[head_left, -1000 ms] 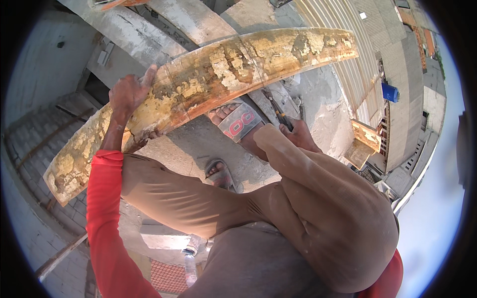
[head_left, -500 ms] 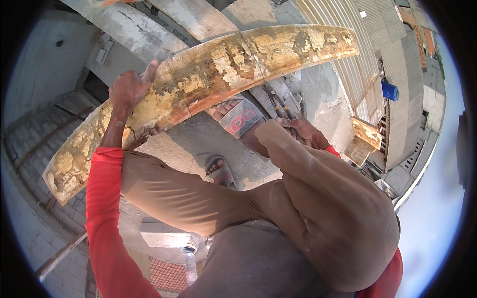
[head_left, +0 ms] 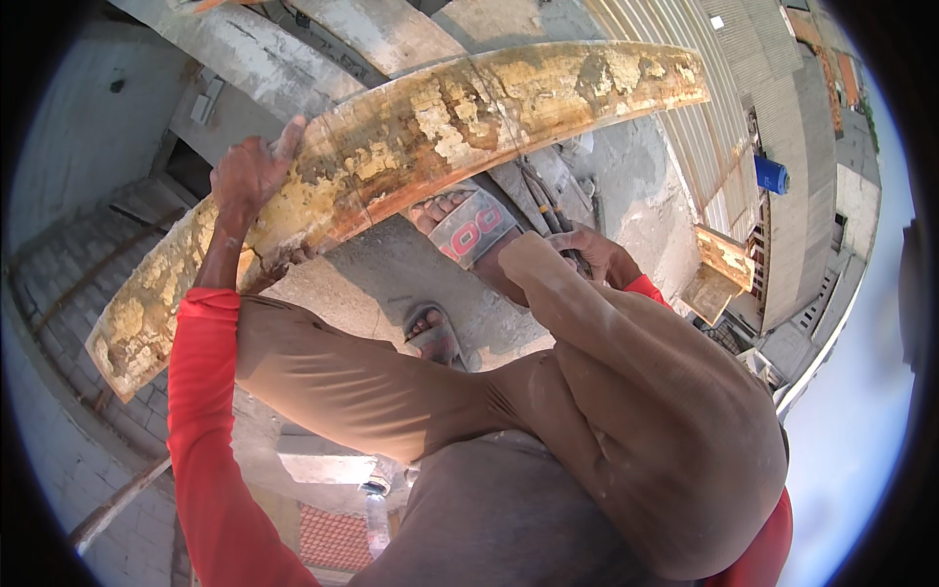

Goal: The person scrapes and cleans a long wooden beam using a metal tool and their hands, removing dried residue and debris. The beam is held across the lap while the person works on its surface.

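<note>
A long wooden plank (head_left: 460,112) with flaking, crusted yellow-white residue lies slantwise across my raised leg and foot area, bowed by the lens. My left hand (head_left: 252,176) grips its far edge toward the left end, thumb on the edge. Beside my bent knee, my right hand (head_left: 592,252) is closed around a dark tool with two long arms, which looks like pincers (head_left: 545,201). The tool points away under the plank's near edge. My knee partly hides the right hand and its grip.
My sandalled feet (head_left: 430,333) rest on rough concrete (head_left: 362,284). Concrete beams (head_left: 245,49) lie beyond the plank. Right of me are a wooden box form (head_left: 719,274), corrugated roofing (head_left: 675,147) and a blue drum (head_left: 771,176) lower down. A clear bottle (head_left: 377,519) stands near my left hip.
The plank's right end has risen slightly, with my left hand still on its edge. The tool in my right hand has shifted a little; its arms appear closer together.
</note>
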Motion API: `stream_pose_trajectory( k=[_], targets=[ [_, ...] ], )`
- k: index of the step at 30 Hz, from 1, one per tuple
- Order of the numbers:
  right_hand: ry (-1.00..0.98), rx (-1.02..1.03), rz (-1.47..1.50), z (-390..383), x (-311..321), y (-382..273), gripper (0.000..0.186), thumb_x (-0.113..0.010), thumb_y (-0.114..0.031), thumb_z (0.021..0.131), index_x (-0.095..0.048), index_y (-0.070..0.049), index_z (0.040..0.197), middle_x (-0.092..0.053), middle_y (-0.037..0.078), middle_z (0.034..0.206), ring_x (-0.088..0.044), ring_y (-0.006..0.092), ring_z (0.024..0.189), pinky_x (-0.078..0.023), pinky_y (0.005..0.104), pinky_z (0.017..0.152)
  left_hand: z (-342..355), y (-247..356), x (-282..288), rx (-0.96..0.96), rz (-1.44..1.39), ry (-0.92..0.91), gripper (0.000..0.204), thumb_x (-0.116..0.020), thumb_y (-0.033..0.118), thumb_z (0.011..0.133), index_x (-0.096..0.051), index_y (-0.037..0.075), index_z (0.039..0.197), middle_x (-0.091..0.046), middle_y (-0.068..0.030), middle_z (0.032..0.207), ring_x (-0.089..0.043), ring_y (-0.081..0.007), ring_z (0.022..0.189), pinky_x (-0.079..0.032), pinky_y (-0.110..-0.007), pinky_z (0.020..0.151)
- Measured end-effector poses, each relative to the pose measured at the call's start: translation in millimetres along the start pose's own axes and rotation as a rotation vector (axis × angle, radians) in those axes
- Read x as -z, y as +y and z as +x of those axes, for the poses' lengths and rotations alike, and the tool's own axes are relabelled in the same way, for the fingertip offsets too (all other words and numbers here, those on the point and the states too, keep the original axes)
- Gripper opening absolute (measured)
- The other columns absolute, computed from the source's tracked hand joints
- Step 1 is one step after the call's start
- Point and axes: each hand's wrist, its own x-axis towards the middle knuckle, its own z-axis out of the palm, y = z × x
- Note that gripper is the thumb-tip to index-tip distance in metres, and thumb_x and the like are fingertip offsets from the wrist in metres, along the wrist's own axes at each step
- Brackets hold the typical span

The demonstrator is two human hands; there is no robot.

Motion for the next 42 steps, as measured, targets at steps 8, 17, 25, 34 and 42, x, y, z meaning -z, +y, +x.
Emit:
stream_pose_trajectory(
  k=[8,17,25,34,42],
  targets=[
    [1.016,0.624,-1.29,-30,-30,-2,0.049,-0.083,-0.036,0.086,-0.071,0.006,0.109,-0.072,0.017,0.09,-0.071,0.0324,0.083,-0.057,0.0473,0.075,-1,3,2,0.004,-0.013,-0.007,0.112,-0.034,0.097,0.094,-0.083,-0.003,0.105,-0.078,-0.0321,0.102,-0.076,-0.0486,0.105,-0.056,-0.057,0.095],
    [1.167,0.656,-1.663,-12,-21,-9,0.046,-0.074,-0.041,0.092,-0.068,0.003,0.104,-0.07,0.021,0.094,-0.069,0.0401,0.089,-0.054,0.0536,0.082,2,-1,-1,0.009,-0.001,-0.015,0.113,-0.034,0.098,0.093,-0.082,-0.004,0.105,-0.078,-0.0327,0.103,-0.076,-0.0484,0.106,-0.057,-0.057,0.095],
    [0.127,0.199,-0.09,-23,-9,-21,0.028,-0.078,-0.024,0.09,-0.069,0.002,0.09,-0.068,0.009,0.072,-0.061,0.0211,0.053,-0.051,0.0385,0.053,1,-1,2,0.003,-0.039,-0.054,0.113,-0.033,0.098,0.094,-0.082,-0.003,0.108,-0.077,-0.0331,0.1,-0.075,-0.049,0.106,-0.055,-0.056,0.098],
    [1.088,0.545,-1.346,-35,-44,-7,0.061,-0.081,-0.031,0.086,-0.065,-0.001,0.137,-0.072,0.016,0.104,-0.073,0.0366,0.082,-0.059,0.0495,0.077,0,4,6,0.011,-0.031,-0.052,0.114,-0.034,0.097,0.095,-0.08,-0.007,0.108,-0.077,-0.0346,0.101,-0.075,-0.0503,0.106,-0.055,-0.056,0.098],
    [1.04,0.403,-1.434,-16,-33,-1,0.072,-0.076,-0.037,0.091,-0.056,0.004,0.147,-0.072,0.028,0.119,-0.076,0.0446,0.103,-0.063,0.0541,0.085,-2,5,9,0.009,-0.014,-0.08,0.115,-0.033,0.097,0.095,-0.08,-0.007,0.113,-0.076,-0.0361,0.105,-0.074,-0.0513,0.11,-0.055,-0.056,0.1]
  ],
)
